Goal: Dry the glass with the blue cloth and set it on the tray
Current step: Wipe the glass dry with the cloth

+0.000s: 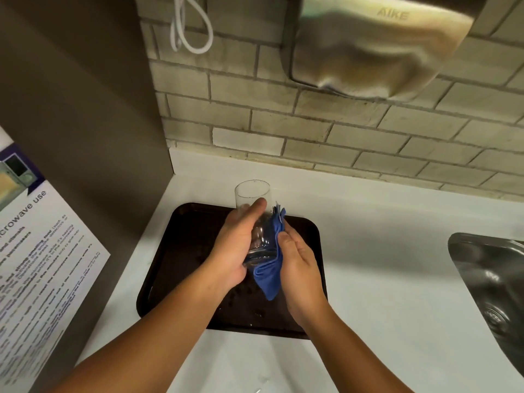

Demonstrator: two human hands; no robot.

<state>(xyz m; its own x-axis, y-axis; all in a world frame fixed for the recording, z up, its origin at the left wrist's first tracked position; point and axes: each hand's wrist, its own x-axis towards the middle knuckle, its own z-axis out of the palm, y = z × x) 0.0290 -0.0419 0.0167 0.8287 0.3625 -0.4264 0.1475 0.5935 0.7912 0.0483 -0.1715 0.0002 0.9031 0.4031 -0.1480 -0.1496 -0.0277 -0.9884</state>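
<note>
Microwave notice (pixel 42 251): a printed sheet on the brown side panel at my far left, well apart from the work.

Tray (pixel 175 268): dark, with rounded corners, lying flat on the white counter (pixel 382 251) right under my hands. Its surface is bare apart from what look like water spots.

Left hand (pixel 235 251): wrapped around the lower body of the glass, thumb lying up the near side and fingers round the far side. It is a firm clasp, and it carries the weight.

Glass (pixel 252 199): a clear tumbler held in the air above the tray, tilted with its open mouth away from me and its base toward me. It is not touching the tray.

Blue cloth (pixel 269 276): bunched against the right side and base of the glass, with a corner hanging down below.

Right hand (pixel 297 265): pressing the cloth to the glass, with thumb and fingers pinching the folds. My palm hides just how the fingers lie.

Sink (pixel 487 279): a steel basin at the far right, well apart from the tray.

Step in hand: drying, I judge, on the outside wall and base.

Next move: I would turn the glass in my left hand so the cloth reaches the rest of the wall and inside the mouth. Then I would free the cloth and stand the glass on the tray.
</note>
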